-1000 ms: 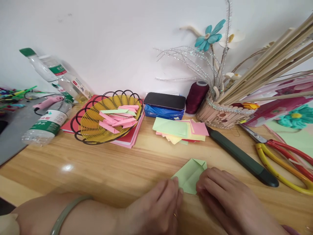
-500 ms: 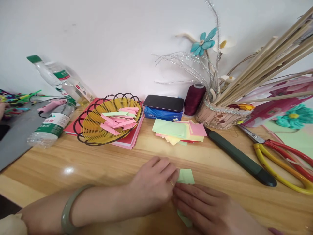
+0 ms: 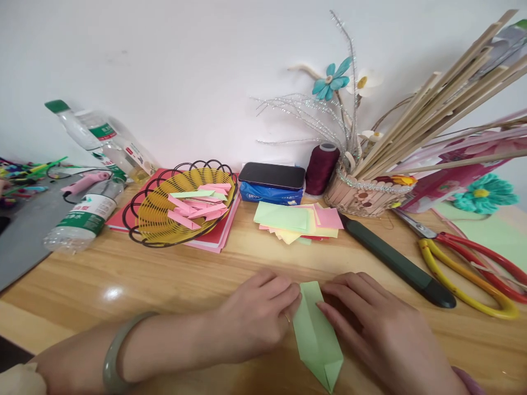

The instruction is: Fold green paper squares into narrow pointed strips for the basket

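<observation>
A strip of light green paper (image 3: 316,334) lies on the wooden table between my hands, creased lengthwise, with its near end folded to a point. My left hand (image 3: 263,312) is closed at the paper's left edge, its fingertips gripping near the far end; a bangle circles that wrist. On the opposite side, my right hand (image 3: 374,323) pinches the right edge, thumb on the paper and fingers bent behind it. Beyond them sits a stack of coloured paper slips (image 3: 284,216), green on top. A yellow woven basket (image 3: 154,216) holds folded pink and green paper pieces (image 3: 197,207).
Right of the stack lie a dark green-handled tool (image 3: 399,263) and red-and-yellow-handled scissors (image 3: 465,274). Behind stand a phone (image 3: 272,175) on a blue packet, maroon thread (image 3: 322,170) and a stick-filled holder (image 3: 362,195). Plastic bottles (image 3: 88,216) are at left.
My right hand has drawn back to the right from over the paper, uncovering the strip. The strip now shows opened out, while my left hand stays at its left edge.
</observation>
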`<action>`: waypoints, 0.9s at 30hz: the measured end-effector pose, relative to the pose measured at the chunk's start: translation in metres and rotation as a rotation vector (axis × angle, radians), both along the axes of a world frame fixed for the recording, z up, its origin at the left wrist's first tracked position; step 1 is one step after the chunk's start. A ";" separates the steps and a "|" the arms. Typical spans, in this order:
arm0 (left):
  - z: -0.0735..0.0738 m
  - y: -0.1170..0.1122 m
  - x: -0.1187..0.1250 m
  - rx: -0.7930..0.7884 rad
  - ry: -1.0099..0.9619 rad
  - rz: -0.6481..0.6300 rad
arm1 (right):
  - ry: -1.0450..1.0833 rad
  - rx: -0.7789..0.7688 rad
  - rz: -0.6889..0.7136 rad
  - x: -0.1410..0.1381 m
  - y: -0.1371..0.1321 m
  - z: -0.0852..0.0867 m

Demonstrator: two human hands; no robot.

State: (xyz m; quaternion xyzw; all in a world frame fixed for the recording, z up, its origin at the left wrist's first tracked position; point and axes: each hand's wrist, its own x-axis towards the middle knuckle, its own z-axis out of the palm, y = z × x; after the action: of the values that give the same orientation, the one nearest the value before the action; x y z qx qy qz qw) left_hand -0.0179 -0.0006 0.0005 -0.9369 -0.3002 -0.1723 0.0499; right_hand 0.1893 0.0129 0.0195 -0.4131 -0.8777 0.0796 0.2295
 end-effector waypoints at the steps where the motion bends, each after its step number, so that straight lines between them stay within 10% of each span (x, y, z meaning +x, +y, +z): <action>1: 0.001 0.000 0.000 0.015 0.004 -0.012 | -0.013 -0.003 -0.012 -0.001 0.000 -0.002; 9: 0.011 0.001 -0.001 0.078 0.040 -0.072 | -0.012 -0.019 -0.087 -0.007 -0.002 -0.014; 27: 0.008 0.000 -0.001 0.060 0.061 -0.062 | -0.049 0.082 0.213 -0.001 -0.006 -0.011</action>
State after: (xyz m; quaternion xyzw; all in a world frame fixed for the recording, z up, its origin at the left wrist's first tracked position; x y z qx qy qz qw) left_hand -0.0189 -0.0007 0.0088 -0.9486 -0.2641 -0.1542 0.0816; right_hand 0.1879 0.0068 0.0081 -0.3096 -0.9244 0.0574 0.2152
